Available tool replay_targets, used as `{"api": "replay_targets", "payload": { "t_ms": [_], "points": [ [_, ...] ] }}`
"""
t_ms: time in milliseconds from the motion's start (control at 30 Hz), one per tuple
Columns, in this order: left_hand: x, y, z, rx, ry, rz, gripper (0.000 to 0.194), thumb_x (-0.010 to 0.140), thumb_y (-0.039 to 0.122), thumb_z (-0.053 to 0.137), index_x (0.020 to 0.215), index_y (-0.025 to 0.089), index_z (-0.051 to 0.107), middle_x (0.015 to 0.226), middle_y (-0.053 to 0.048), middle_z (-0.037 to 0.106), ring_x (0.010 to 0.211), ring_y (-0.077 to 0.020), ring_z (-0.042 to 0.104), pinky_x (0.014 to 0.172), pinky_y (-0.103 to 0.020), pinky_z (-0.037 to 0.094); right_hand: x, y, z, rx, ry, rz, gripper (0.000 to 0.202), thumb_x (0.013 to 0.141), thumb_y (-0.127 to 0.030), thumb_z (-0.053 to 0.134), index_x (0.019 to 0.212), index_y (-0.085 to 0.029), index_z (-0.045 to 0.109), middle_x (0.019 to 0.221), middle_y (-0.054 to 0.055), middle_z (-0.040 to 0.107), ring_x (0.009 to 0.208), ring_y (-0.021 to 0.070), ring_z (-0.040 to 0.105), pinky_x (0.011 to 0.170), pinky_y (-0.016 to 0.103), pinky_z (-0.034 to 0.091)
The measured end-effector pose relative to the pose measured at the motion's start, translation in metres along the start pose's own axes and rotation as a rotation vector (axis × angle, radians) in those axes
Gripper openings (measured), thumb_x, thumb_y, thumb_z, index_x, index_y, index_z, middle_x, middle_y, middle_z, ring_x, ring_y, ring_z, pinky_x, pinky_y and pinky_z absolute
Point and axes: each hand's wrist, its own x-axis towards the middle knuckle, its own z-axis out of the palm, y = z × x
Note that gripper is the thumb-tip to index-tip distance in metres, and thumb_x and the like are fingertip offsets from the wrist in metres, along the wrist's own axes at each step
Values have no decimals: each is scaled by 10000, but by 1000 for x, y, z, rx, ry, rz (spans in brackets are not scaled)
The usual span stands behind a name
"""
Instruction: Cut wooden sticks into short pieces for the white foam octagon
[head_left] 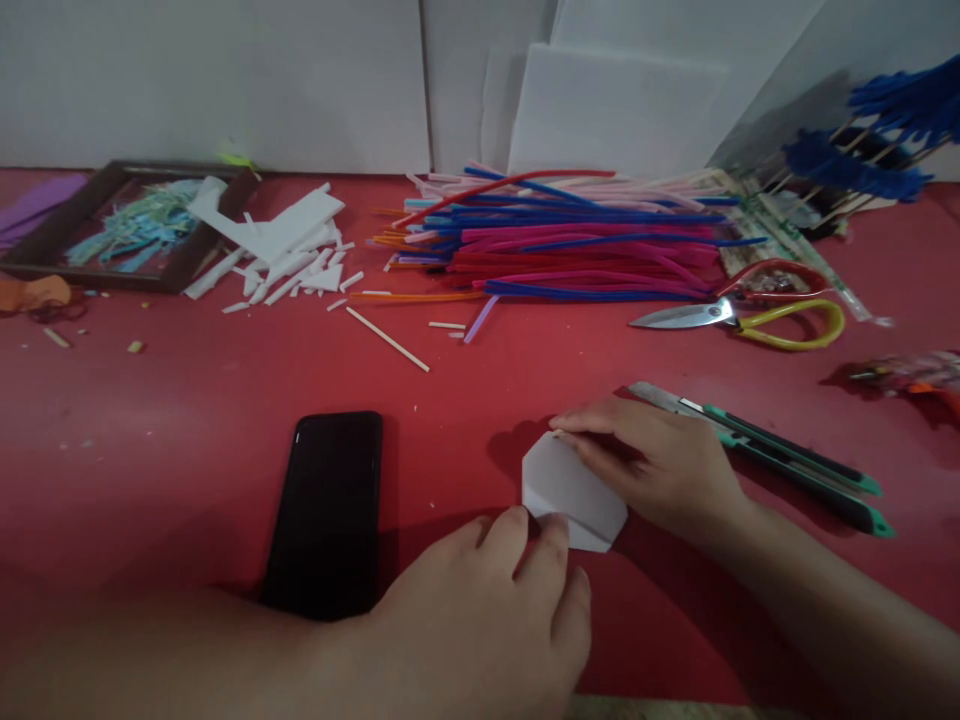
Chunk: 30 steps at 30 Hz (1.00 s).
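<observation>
Left fingers point(553, 553) (slightly spread) touch the white piece point(570, 485); right fingers point(611, 418) pinch its far edge

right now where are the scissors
In the head view, the scissors lie right of centre on the red table, by the right end of the coloured fuzzy sticks, beyond the green-and-black cutters.

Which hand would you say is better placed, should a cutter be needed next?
Probably the right hand: it is nearest the cutters, though it also touches the white piece. The left hand is farther away, at the piece's near edge.
</observation>
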Motion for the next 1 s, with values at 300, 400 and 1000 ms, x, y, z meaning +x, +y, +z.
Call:
{"api": "replay_targets", "payload": {
  "t_ms": [300,400,1000],
  "points": [
    [4,2,10,122,116,-55,388,875,391,604,1133,125,717,1220,-138,683,1106,-339,635,831,-398,569,1,-5,0,113,-28,-22,128,918,-178,551,994,-227,642,871,-12,775,791,110,736,707,179,572],
    [3,1,11,132,129,-52,354,883,360,592,1126,137,721,1217,-130,684,1135,-346,631,862,-405,568,1,-4,-1,108,18,36,141,897,-186,598,1031,-222,626,874,-11,777,783,115,737,710,183,577],
    [8,-1,14,153,118,1,301,843,295,639,1065,114,731,1160,-171,687,1086,-375,657,771,-414,594,0,-6,2,112,-6,-68,103,916,-176,555,907,-225,645,834,-3,774,756,118,740,679,178,589]
  ]
}}
